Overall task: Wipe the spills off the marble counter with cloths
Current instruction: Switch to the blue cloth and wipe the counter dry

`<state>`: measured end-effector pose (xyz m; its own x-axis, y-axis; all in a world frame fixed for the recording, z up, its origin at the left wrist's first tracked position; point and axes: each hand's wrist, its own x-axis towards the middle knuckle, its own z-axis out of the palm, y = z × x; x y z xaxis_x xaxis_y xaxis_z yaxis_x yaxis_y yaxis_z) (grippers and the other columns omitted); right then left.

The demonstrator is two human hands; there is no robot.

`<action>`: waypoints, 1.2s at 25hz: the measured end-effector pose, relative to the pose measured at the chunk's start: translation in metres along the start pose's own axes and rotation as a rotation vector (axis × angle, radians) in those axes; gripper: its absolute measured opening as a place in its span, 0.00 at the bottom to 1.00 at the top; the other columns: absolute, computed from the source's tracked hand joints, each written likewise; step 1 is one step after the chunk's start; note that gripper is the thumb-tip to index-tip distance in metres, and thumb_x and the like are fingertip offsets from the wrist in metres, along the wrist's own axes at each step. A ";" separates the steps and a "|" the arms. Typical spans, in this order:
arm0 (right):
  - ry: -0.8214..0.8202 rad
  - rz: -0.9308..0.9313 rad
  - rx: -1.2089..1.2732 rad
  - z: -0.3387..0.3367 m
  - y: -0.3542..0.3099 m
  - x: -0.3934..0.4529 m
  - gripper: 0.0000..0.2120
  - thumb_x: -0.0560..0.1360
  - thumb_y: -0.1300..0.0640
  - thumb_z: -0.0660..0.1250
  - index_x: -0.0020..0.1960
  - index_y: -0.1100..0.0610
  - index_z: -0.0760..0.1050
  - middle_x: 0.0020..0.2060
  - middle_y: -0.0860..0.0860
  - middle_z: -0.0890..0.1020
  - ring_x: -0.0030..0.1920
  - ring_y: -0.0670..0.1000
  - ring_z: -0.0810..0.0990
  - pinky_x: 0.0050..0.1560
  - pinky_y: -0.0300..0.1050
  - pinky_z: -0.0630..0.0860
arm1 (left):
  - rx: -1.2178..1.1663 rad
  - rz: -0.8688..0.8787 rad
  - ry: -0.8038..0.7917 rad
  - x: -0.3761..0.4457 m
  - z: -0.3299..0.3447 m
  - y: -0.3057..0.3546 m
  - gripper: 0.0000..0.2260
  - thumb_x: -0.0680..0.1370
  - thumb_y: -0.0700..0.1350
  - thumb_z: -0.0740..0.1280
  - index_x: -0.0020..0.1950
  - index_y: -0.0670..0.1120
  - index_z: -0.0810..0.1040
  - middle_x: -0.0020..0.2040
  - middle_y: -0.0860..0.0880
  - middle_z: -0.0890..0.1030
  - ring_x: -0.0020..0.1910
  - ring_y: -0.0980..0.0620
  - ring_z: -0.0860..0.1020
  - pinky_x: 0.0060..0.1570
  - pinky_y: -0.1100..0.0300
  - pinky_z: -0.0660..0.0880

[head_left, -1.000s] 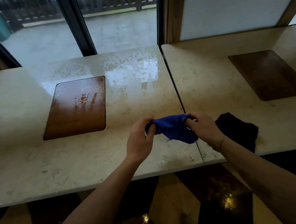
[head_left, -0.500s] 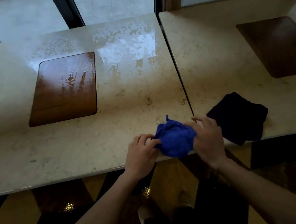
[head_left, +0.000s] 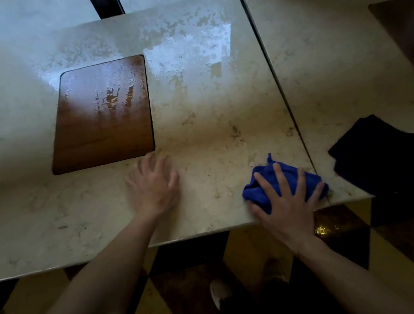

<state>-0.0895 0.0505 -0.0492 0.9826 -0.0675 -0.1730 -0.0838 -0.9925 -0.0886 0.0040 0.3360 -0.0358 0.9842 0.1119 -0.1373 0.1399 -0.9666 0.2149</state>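
Blue cloth (head_left: 261,184) now released by left hand (head_left: 154,185), which is laid bare and spread on the table (head_left: 46,209). Cloth pressed flat under splayed right hand (head_left: 288,203) at near edge. Black cloth (head_left: 379,154) unmoved.

Wet glossy marble counter (head_left: 210,134); fuzzy blue cloth (head_left: 267,188).

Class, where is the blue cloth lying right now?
In the head view, the blue cloth lies at the marble counter's near edge, under the spread right hand, just left of the seam and the black cloth.
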 end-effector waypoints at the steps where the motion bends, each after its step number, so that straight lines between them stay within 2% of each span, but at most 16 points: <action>1: 0.003 0.035 0.003 0.001 -0.007 0.003 0.36 0.74 0.25 0.41 0.77 0.37 0.56 0.80 0.50 0.56 0.77 0.69 0.49 0.66 0.82 0.43 | 0.005 -0.016 -0.023 0.013 -0.001 -0.005 0.23 0.79 0.61 0.57 0.73 0.58 0.65 0.78 0.48 0.61 0.78 0.40 0.55 0.72 0.32 0.54; 5: 0.023 0.198 0.012 0.001 -0.030 0.022 0.35 0.74 0.25 0.40 0.78 0.36 0.53 0.80 0.49 0.54 0.77 0.68 0.49 0.66 0.81 0.43 | 0.000 -0.010 -0.091 0.074 -0.007 -0.005 0.28 0.79 0.67 0.53 0.78 0.62 0.53 0.82 0.52 0.47 0.80 0.36 0.42 0.72 0.27 0.42; 9: -0.018 0.252 -0.017 -0.003 -0.043 0.067 0.35 0.73 0.25 0.34 0.77 0.34 0.38 0.80 0.46 0.42 0.77 0.66 0.42 0.66 0.81 0.41 | 0.053 0.009 -0.122 0.127 -0.006 -0.015 0.32 0.77 0.73 0.46 0.78 0.63 0.47 0.82 0.52 0.41 0.79 0.32 0.38 0.69 0.24 0.38; 12: -0.027 0.273 0.032 -0.011 -0.047 0.112 0.36 0.71 0.24 0.32 0.77 0.34 0.37 0.80 0.45 0.39 0.77 0.65 0.38 0.66 0.81 0.38 | 0.084 0.024 -0.062 0.163 -0.009 -0.016 0.33 0.76 0.73 0.47 0.78 0.63 0.49 0.82 0.50 0.44 0.78 0.31 0.42 0.68 0.22 0.41; 15: -0.018 0.256 0.063 -0.021 -0.048 0.162 0.38 0.69 0.24 0.29 0.77 0.35 0.37 0.80 0.44 0.40 0.77 0.65 0.40 0.66 0.81 0.37 | 0.080 0.013 -0.030 0.186 -0.009 -0.014 0.33 0.75 0.73 0.46 0.78 0.62 0.53 0.83 0.48 0.49 0.78 0.29 0.46 0.68 0.21 0.43; 19: 0.066 0.213 0.111 -0.029 -0.048 0.246 0.35 0.74 0.25 0.36 0.78 0.35 0.45 0.81 0.46 0.45 0.77 0.66 0.44 0.66 0.82 0.38 | 0.101 0.040 -0.005 0.190 -0.002 -0.015 0.32 0.75 0.71 0.46 0.78 0.62 0.54 0.82 0.46 0.53 0.77 0.28 0.50 0.67 0.21 0.45; 22: 0.129 0.183 0.060 -0.033 -0.052 0.313 0.33 0.76 0.27 0.41 0.78 0.38 0.53 0.80 0.49 0.54 0.76 0.68 0.52 0.64 0.84 0.43 | 0.136 0.045 -0.017 0.192 -0.002 -0.016 0.33 0.76 0.71 0.47 0.79 0.60 0.55 0.81 0.45 0.55 0.77 0.27 0.52 0.66 0.20 0.49; 24: 0.105 0.165 0.020 -0.044 -0.055 0.358 0.33 0.76 0.27 0.40 0.78 0.37 0.51 0.80 0.47 0.52 0.76 0.68 0.52 0.64 0.83 0.42 | 0.167 0.050 -0.018 0.190 -0.002 -0.016 0.33 0.76 0.70 0.49 0.79 0.59 0.57 0.81 0.44 0.57 0.76 0.27 0.54 0.65 0.19 0.51; 27: 0.032 0.154 0.032 -0.061 -0.060 0.438 0.34 0.74 0.25 0.36 0.77 0.34 0.46 0.80 0.44 0.45 0.77 0.66 0.44 0.65 0.82 0.37 | 0.187 0.036 -0.051 0.191 -0.001 -0.016 0.34 0.76 0.70 0.50 0.79 0.58 0.58 0.81 0.44 0.57 0.76 0.27 0.55 0.65 0.19 0.53; 30: 0.035 0.105 0.038 -0.077 -0.064 0.518 0.34 0.73 0.25 0.37 0.77 0.33 0.46 0.80 0.44 0.47 0.77 0.66 0.44 0.65 0.81 0.37 | 0.209 0.029 -0.070 0.192 0.000 -0.017 0.35 0.76 0.72 0.46 0.79 0.58 0.58 0.81 0.44 0.57 0.76 0.27 0.56 0.64 0.19 0.54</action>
<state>0.4380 0.0714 -0.0574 0.9732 -0.1755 -0.1486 -0.1924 -0.9753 -0.1086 0.1911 0.3741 -0.0655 0.9766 0.0741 -0.2019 0.0787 -0.9968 0.0151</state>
